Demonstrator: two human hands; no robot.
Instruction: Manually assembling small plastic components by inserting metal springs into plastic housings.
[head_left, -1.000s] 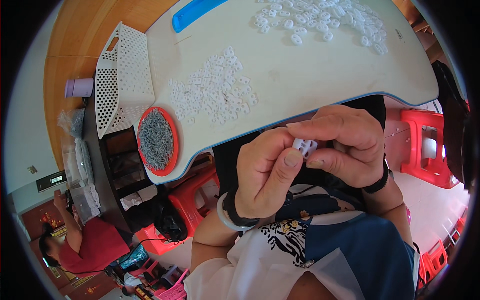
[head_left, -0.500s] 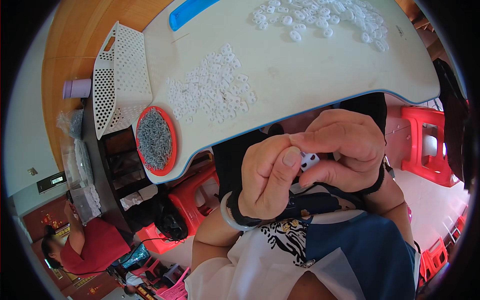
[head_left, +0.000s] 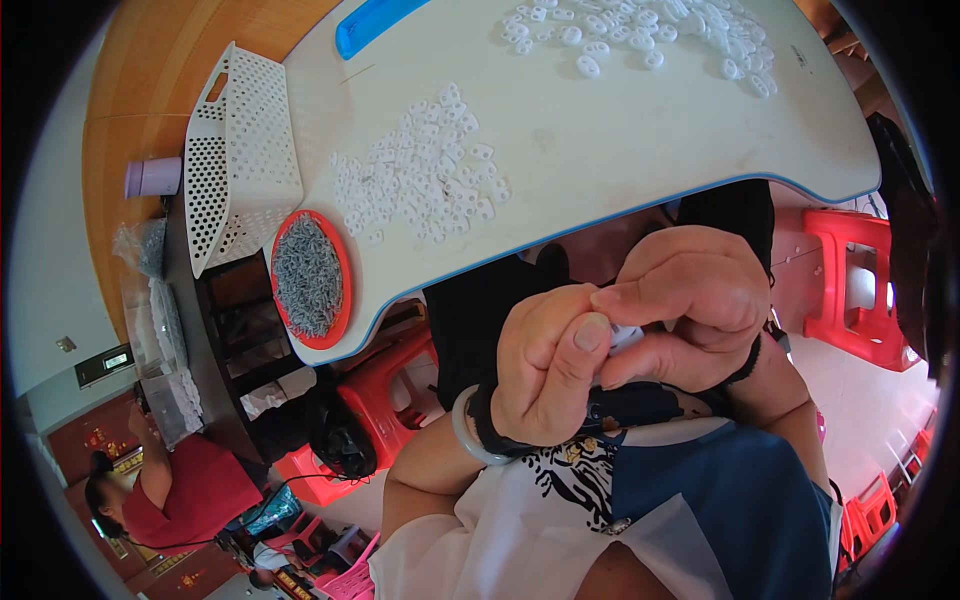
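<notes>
In front of my body, near the table edge, my two hands meet at the fingertips. My right hand is closed, its thumb and forefinger pinching a small white plastic piece, mostly covered by the fingers. My left hand is closed too, thumb pressed against its curled forefinger right beside that piece; whatever lies in this pinch is hidden. On the table, a loose pile of small white plastic pieces with holes lies to the left. Left of it, a red oval dish holds many small grey screw-like parts.
White oval plastic pieces are heaped at the table's far right. A blue tray and a white perforated basket stand at the left. Red stools flank the table. A person in red is at lower left.
Both hands have shifted slightly, the left a little rightward. The white piece has turned, and its dark holes no longer face me.
</notes>
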